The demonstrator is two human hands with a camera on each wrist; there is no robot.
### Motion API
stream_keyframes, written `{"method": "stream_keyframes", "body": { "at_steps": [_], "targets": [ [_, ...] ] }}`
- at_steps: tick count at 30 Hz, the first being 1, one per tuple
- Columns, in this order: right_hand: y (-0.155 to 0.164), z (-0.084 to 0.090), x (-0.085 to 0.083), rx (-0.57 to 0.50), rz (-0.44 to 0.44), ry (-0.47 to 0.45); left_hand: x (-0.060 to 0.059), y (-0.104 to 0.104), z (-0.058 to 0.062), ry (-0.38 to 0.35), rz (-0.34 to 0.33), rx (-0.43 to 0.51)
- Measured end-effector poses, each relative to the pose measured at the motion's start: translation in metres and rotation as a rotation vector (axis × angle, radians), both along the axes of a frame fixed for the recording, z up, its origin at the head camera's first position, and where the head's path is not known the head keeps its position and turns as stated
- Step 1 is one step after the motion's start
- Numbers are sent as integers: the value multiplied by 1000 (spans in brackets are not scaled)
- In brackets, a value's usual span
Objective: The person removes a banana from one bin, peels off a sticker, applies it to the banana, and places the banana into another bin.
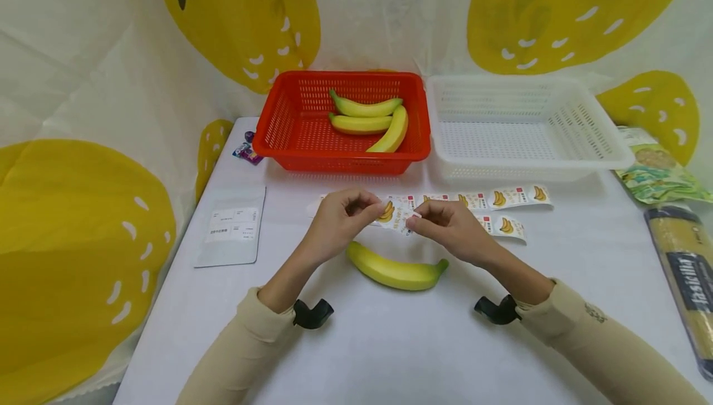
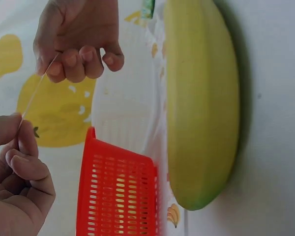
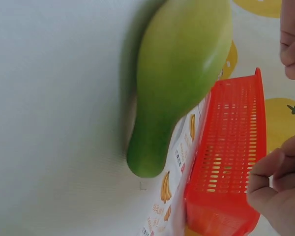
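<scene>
Both hands are raised over the table, with a small banana-print sticker label stretched between them. My left hand pinches its left end between thumb and forefinger. At the other end, the thumb and fingers of my right hand grip the label. From the left wrist the label appears edge-on as a thin pale line. Just below the hands, a yellow banana with a green stem lies on the white tablecloth. Strips of similar stickers lie behind the hands, partly covered by them.
A red basket at the back holds three bananas. To its right stands a white basket. A silvery pouch and small purple packets lie left; a green bag and a pasta pack lie right.
</scene>
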State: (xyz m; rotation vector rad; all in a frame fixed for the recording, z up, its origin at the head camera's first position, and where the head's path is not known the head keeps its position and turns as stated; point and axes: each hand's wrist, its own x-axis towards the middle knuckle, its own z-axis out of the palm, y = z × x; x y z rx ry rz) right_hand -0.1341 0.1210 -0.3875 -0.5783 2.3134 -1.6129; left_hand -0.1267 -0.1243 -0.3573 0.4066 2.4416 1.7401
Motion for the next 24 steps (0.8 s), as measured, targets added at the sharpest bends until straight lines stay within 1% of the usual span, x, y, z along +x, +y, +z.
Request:
{"method": "stream_keyframes", "body": {
  "at_steps": [3,4,7,9,13,16,20,24],
  "targets": [
    [2,-2,8,54,24,-6,5,-2,-4,-62,-22,-48],
    [2,-3,10,73,33,-3,7,-2,-6,-73,-29,-65],
    [2,-8,16,128,59,12,10,-3,-13,-87,-42,-121],
    [2,-13,20,175,73,27,13,-2,-19,-94,-43,-174],
    [1,-22,24,259,85,30,16,0,-32,-98,-46,-289],
    [0,-26,26,299,84,30,18,2,-39,-103,-47,-342],
    [-2,-28,30,329,90,47,22,3,-44,-105,-55,-387],
    [-4,-28,33,344,89,75,28,3,-47,-67,-63,-424]
  ]
}}
